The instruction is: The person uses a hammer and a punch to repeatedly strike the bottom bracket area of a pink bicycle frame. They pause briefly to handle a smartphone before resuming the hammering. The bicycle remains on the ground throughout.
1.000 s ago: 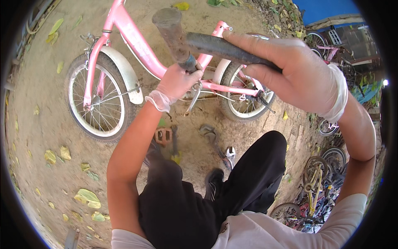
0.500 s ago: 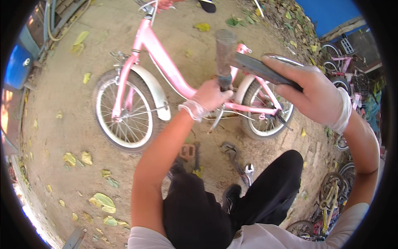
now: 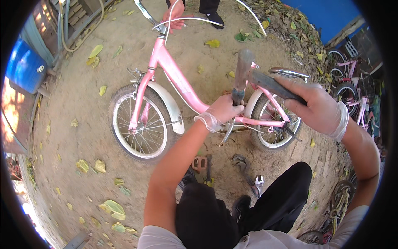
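My right hand (image 3: 315, 108), in a clear glove, grips the dark handle of a hammer (image 3: 269, 85), whose rusty head (image 3: 243, 66) stands over a short metal tool (image 3: 238, 93). My gloved left hand (image 3: 224, 108) is closed around that tool near the crank (image 3: 228, 132) of a pink bicycle (image 3: 178, 79). Whether the hammer head touches the tool I cannot tell. On the ground below lie a rusty pedal (image 3: 199, 163), a dark spanner (image 3: 209, 164), an adjustable wrench (image 3: 243, 168) and a silver wrench (image 3: 259, 184).
Another person's hand (image 3: 176, 23) is at the handlebar's stem, their shoe (image 3: 215, 20) beyond. A blue barrel (image 3: 25, 66) stands at the left. Bicycles (image 3: 348, 95) crowd the right edge, near a blue panel (image 3: 323, 16). Dry leaves (image 3: 112, 207) lie on the dirt.
The view has shifted, bringing the handlebar, the other person and the barrel into sight; the bicycle appears lower and further right. My hands keep their holds on hammer and tool.
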Demonstrator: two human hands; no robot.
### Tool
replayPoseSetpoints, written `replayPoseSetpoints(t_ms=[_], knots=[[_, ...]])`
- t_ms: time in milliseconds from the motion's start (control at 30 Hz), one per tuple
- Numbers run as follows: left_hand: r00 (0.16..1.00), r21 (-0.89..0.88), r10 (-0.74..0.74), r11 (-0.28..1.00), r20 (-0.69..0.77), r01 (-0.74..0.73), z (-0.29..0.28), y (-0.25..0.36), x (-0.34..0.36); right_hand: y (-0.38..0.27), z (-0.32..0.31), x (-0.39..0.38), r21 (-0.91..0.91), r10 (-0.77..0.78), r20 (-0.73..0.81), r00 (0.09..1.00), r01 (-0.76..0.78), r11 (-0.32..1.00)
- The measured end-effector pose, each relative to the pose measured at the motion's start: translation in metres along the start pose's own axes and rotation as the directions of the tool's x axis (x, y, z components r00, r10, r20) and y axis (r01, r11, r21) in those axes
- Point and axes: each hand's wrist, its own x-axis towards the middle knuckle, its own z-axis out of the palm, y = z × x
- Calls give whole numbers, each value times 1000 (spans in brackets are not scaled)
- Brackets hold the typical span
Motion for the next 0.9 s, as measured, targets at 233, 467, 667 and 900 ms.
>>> replayPoseSetpoints(t_ms=[233, 467, 667, 900], knots=[[1000, -14, 20, 1000, 14, -20, -2, 2, 2, -1, -4, -4, -63, 83, 24, 996, -82, 995], [999, 28, 34, 999, 32, -35, 0, 4, 7, -2, -1, -6, 56, 101, 3, 995, -101, 993], [1000, 60, 7, 998, 29, -8, 2, 5, 11, 3, 2, -10, 45, 170, 26, 985, -171, 984], [986, 32, -67, 998, 152, 63, -1, 18, 19, 17, 8, -19, 147, 238, -7, 971, -235, 961]])
